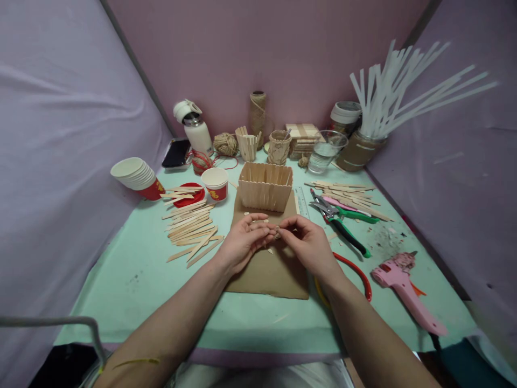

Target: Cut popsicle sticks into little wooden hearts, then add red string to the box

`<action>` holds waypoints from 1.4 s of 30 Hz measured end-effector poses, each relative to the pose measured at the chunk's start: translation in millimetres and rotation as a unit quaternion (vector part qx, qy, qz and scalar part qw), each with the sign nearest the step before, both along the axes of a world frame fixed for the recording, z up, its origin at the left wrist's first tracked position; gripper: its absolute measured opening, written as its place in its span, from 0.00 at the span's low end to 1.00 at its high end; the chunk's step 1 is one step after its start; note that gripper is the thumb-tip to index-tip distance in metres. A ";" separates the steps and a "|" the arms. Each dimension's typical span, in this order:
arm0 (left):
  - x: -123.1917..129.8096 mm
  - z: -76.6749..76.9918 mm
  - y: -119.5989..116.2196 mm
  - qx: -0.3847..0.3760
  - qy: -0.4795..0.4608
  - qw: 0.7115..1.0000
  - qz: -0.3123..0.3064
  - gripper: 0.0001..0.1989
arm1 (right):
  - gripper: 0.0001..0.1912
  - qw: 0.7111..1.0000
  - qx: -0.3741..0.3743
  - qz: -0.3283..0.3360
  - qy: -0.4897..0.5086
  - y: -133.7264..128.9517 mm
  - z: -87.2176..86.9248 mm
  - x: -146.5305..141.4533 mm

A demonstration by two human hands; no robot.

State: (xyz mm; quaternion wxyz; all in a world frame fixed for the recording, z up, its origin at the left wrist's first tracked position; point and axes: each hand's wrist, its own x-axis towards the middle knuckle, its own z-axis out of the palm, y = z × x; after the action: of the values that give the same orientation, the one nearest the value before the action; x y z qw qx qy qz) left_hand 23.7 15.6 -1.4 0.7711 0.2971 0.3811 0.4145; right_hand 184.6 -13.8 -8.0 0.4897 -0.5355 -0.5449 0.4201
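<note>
Above a brown cardboard sheet (266,280), my two hands meet at the fingertips. My left hand (248,240) is turned palm up, its fingers extended and its thumb lying against them. Thumb and fingers of my right hand (305,240) pinch a small wooden piece (277,231), which also rests against the left fingertips; its exact shape is too small to tell. Just beyond stands a box made of craft sticks (264,195), upright at the sheet's far end. A few tiny pale wood bits (270,250) lie on the cardboard around the hands.
Craft sticks (194,223) lie left; more sticks (347,194), pruning shears (343,226), red-handled pliers (357,269) and a pink glue gun (407,296) lie right. Paper cups (137,175), twine (225,144), a water cup (323,153) and glue sticks (388,97) stand behind.
</note>
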 end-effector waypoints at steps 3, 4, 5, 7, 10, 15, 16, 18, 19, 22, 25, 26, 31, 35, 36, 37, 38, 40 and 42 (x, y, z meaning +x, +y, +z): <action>0.9 0.5 -1.1 -0.007 0.022 0.999 0.028 0.14 | 0.04 1.000 0.020 0.003 -0.020 -1.4 0.5 -2.0; 1.4 0.8 -1.5 -0.004 0.031 0.999 0.038 0.14 | 0.04 0.999 0.036 -0.006 -0.037 -1.9 0.4 -2.6; 2.1 1.1 -1.9 0.002 0.039 0.998 0.044 0.14 | 0.03 0.996 0.059 -0.020 -0.061 -2.4 0.1 -3.1; 3.6 1.7 -3.0 0.015 0.056 0.998 0.038 0.11 | 0.02 0.984 0.116 -0.053 -0.125 -3.0 -1.7 -3.6; 6.0 2.0 -5.0 0.023 0.097 0.995 -0.002 0.08 | 0.08 0.953 0.198 -0.073 -0.217 -3.5 -5.2 -3.8; 8.3 1.4 -7.1 0.046 0.143 0.989 -0.017 0.12 | 0.10 0.914 0.252 -0.041 -0.316 -4.8 -5.4 -5.3; 8.5 1.4 -7.2 0.053 0.145 0.988 -0.014 0.13 | 0.10 0.910 0.257 -0.035 -0.324 -5.2 -4.6 -5.9; 8.5 1.1 -7.3 0.063 0.145 0.987 -0.009 0.13 | 0.09 0.904 0.267 -0.026 -0.334 -6.1 -3.5 -6.9; 8.4 0.9 -7.2 0.065 0.142 0.988 -0.005 0.13 | 0.09 0.903 0.269 -0.024 -0.334 -6.5 -3.3 -7.3; 7.5 -0.8 -6.4 0.057 0.132 0.990 0.005 0.13 | 0.10 0.912 0.259 -0.013 -0.317 -7.1 -4.5 -7.5; 5.9 -3.1 -5.0 0.048 0.127 0.991 0.009 0.13 | 0.10 0.933 0.227 -0.011 -0.281 -7.2 -6.3 -7.4; 5.4 -3.6 -4.5 0.046 0.126 0.991 0.011 0.13 | 0.10 0.941 0.213 -0.013 -0.263 -7.2 -6.7 -7.5; 3.8 -0.6 -3.7 0.027 0.105 0.994 0.014 0.12 | 0.10 0.971 0.162 -0.017 -0.175 -8.2 -5.0 -8.6; 3.6 5.2 -3.7 0.015 0.089 0.996 0.016 0.11 | 0.09 0.977 0.157 -0.031 -0.143 -8.8 -2.2 -8.7; 3.6 6.2 -3.5 0.011 0.088 0.996 0.018 0.11 | 0.09 0.979 0.152 -0.035 -0.132 -8.7 -1.9 -8.7; 3.7 6.8 -3.4 0.006 0.087 0.996 0.020 0.11 | 0.09 0.981 0.145 -0.039 -0.122 -8.5 -1.8 -8.6; 3.9 7.2 -3.3 0.001 0.084 0.996 0.021 0.11 | 0.08 0.983 0.140 -0.041 -0.113 -8.2 -2.0 -8.6; 4.2 7.0 -3.2 -0.004 0.074 0.997 0.022 0.10 | 0.08 0.984 0.138 -0.042 -0.109 -7.8 -3.0 -8.5; 4.5 6.2 -3.2 -0.011 0.063 0.998 0.020 0.11 | 0.08 0.981 0.145 -0.038 -0.126 -7.6 -4.3 -8.5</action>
State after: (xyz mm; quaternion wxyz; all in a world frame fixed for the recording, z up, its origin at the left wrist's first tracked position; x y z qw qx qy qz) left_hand 28.2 12.4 4.8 0.7400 0.3066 0.4397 0.4062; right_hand 176.1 -21.4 -12.2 0.5052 -0.5278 -0.6366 0.2468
